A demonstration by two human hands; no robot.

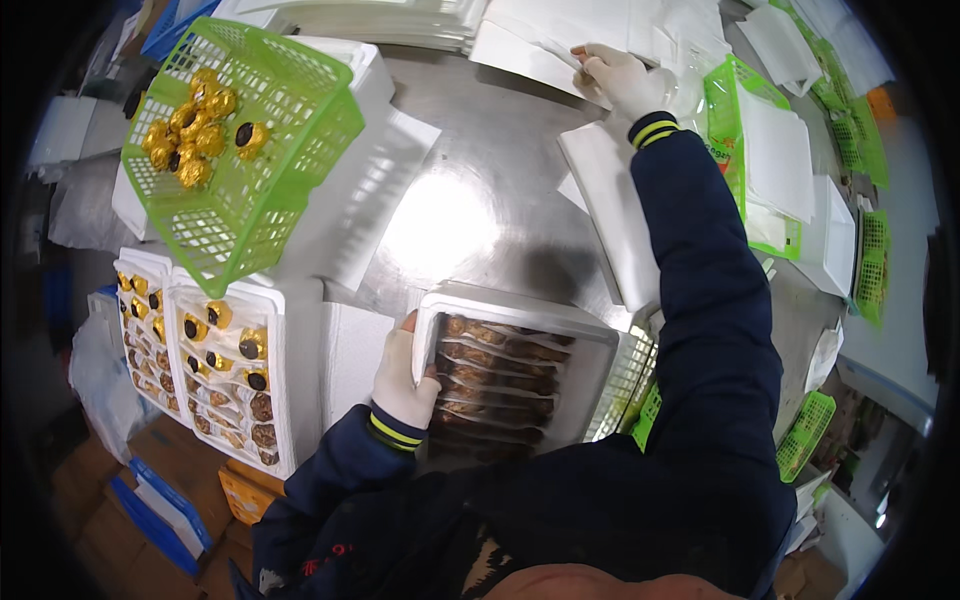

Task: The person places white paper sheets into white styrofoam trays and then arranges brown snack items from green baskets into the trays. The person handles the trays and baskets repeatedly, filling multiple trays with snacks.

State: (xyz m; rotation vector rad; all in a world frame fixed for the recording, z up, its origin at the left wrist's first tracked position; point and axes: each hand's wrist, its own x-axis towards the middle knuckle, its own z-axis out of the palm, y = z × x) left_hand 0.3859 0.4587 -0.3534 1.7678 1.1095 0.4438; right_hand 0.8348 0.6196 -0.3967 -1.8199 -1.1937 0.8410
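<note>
My left hand (405, 375), in a pale fingerless glove, grips the left rim of a white foam box (600, 352), thumb inside and fingers outside. Rows of brown, knobbly pieces (469, 352) lie in that box, parted by thin white sheets; shadow darkens the lower rows. My right arm reaches to the far side of the metal table (495, 120). There my right hand (619, 79), gloved the same way, pinches the edge of a thin white sheet (551, 49) above a white stack. What the sheet is made of cannot be told.
A green plastic basket (307, 142) with several gold-foil-wrapped balls (199, 131) stands at the far left. Below it, two white foam boxes (277, 360) hold gold-wrapped and brown pieces. A folded white sheet (619, 217) and another green basket (772, 244) lie to the right.
</note>
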